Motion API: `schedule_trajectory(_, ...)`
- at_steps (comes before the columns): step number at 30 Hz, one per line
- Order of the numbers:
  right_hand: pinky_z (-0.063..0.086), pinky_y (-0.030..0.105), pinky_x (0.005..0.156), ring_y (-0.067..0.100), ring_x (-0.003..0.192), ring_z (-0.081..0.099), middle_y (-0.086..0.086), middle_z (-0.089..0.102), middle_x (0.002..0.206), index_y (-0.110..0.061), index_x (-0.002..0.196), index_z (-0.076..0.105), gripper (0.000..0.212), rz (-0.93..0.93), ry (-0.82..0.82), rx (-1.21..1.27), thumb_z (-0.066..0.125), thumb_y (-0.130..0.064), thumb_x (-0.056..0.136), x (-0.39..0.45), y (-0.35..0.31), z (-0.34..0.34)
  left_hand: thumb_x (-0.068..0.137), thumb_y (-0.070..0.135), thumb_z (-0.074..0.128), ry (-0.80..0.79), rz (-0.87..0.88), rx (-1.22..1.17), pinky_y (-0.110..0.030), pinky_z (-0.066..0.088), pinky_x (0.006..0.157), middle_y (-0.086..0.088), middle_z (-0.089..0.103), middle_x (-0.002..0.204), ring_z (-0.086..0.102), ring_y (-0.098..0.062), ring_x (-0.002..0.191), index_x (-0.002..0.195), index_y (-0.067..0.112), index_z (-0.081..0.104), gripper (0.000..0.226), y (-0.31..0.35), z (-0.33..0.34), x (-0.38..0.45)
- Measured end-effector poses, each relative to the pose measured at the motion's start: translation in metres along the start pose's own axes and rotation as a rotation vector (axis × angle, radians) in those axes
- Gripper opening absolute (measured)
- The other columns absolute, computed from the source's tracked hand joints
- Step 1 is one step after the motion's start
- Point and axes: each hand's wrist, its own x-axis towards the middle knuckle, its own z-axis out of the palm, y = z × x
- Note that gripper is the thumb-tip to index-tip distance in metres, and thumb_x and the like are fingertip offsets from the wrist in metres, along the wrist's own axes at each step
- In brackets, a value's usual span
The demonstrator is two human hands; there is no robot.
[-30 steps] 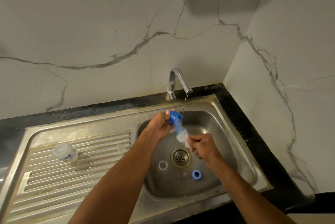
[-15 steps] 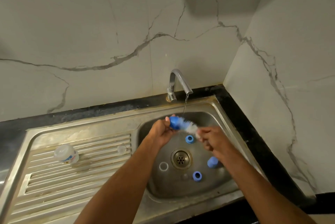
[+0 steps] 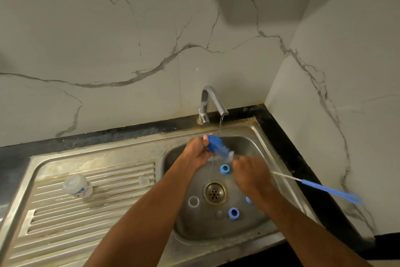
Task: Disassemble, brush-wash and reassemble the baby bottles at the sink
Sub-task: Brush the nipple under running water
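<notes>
Scrubbing mid-frame under the tap (image 3: pixel 213 102), I grip a blue bottle (image 3: pixel 217 146) in my left hand (image 3: pixel 198 152) while my right hand (image 3: pixel 249 171) pinches the brush (image 3: pixel 324 189); loose rings (image 3: pixel 225 168) below await washing and reassembly.

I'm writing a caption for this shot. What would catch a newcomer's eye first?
The two hands over the steel sink basin: the left hand grips a blue-based clear baby bottle under the thin stream from the chrome tap, while the right hand holds the blue-handled wire bottle brush, its handle jutting right. Blue plastic rings lie around the drain.
</notes>
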Motion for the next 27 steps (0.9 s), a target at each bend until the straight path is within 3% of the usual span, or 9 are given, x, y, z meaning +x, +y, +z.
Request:
schedule_trajectory(3,0.045,0.02,0.06,0.007,0.064,0.062,-0.001,0.065,0.074,-0.012,0.088,0.072,0.007,0.175,-0.382,0.609,0.066,-0.015,0.091,0.014,0.001,-0.007,0.102,0.003,0.045,0.048,-0.005,-0.038,-0.046,0.054,0.094,-0.024,0.058,0.128,0.06,-0.035,0.12,0.128,-0.002,0.056,0.029,-0.006,-0.013,0.001)
schedule_trajectory(6,0.032,0.017,0.041,0.005,0.043,0.044,0.003,0.06,0.062,-0.01,0.098,0.073,0.017,0.647,-0.375,1.342,0.057,-0.004,0.097,0.022,0.023,-0.007,0.103,0.006,0.043,0.018,-0.011,-0.087,-0.051,0.053,0.09,-0.026,0.058,0.132,0.06,-0.039,0.119,0.137,-0.003,0.052,0.036,-0.002,-0.023,-0.001)
schedule_trajectory(8,0.024,0.018,0.039,0.008,0.043,0.033,0.007,0.056,0.061,-0.004,0.102,0.072,0.02,0.814,-0.398,1.589,0.052,-0.002,0.098,0.017,0.025,-0.004,0.104,0.007,0.041,-0.031,-0.014,-0.083,-0.051,0.054,0.086,-0.026,0.058,0.131,0.06,-0.039,0.118,0.134,-0.002,0.054,0.034,0.007,-0.022,-0.002)
schedule_trajectory(11,0.03,0.02,0.041,0.008,0.044,0.04,0.011,0.061,0.065,-0.009,0.098,0.074,0.016,0.673,-0.349,1.382,0.059,-0.005,0.096,0.01,0.013,0.0,0.104,0.011,0.049,-0.027,-0.027,0.047,-0.046,0.058,0.081,-0.024,0.07,0.117,0.069,-0.034,0.109,0.131,-0.001,0.056,0.031,0.011,-0.021,-0.001)
schedule_trajectory(15,0.055,0.025,0.062,0.004,0.063,0.063,-0.003,0.068,0.07,-0.016,0.084,0.074,0.01,0.262,-0.138,0.693,0.067,-0.018,0.092,0.007,0.012,0.013,0.1,-0.001,0.048,0.028,-0.043,0.194,-0.039,0.059,0.084,-0.023,0.068,0.118,0.071,-0.031,0.105,0.131,0.001,0.057,0.032,0.013,-0.034,0.006)
schedule_trajectory(20,0.055,0.028,0.064,0.014,0.07,0.066,-0.002,0.07,0.082,-0.02,0.098,0.068,0.01,0.063,-0.089,0.078,0.063,-0.021,0.09,-0.006,0.005,0.021,0.101,0.019,0.056,-0.021,-0.006,0.229,-0.044,0.059,0.088,-0.019,0.073,0.105,0.073,-0.031,0.1,0.119,0.002,0.06,0.025,0.016,-0.018,0.008)
schedule_trajectory(22,0.048,0.02,0.059,0.008,0.063,0.059,-0.008,0.063,0.073,-0.019,0.09,0.069,0.006,0.067,-0.088,0.216,0.063,-0.021,0.091,-0.008,-0.005,0.022,0.097,0.013,0.062,-0.005,0.007,0.261,-0.045,0.056,0.096,-0.021,0.069,0.114,0.07,-0.032,0.104,0.123,-0.001,0.058,0.029,0.009,-0.013,0.008)
schedule_trajectory(24,0.039,0.015,0.051,0.002,0.051,0.052,-0.012,0.056,0.06,-0.018,0.075,0.07,0.015,0.181,-0.155,0.679,0.068,-0.014,0.09,0.001,-0.008,0.02,0.098,0.004,0.056,0.034,-0.008,0.195,-0.045,0.054,0.098,-0.021,0.065,0.111,0.067,-0.032,0.102,0.129,-0.005,0.055,0.033,0.006,-0.019,0.009)
schedule_trajectory(27,0.032,0.017,0.038,0.004,0.041,0.043,0.002,0.058,0.06,-0.01,0.089,0.073,0.017,0.687,-0.247,1.51,0.059,-0.005,0.095,0.012,0.006,0.007,0.098,0.001,0.05,0.022,-0.028,0.012,-0.047,0.054,0.089,-0.023,0.064,0.112,0.066,-0.036,0.101,0.13,-0.006,0.051,0.032,0.011,-0.029,0.008)
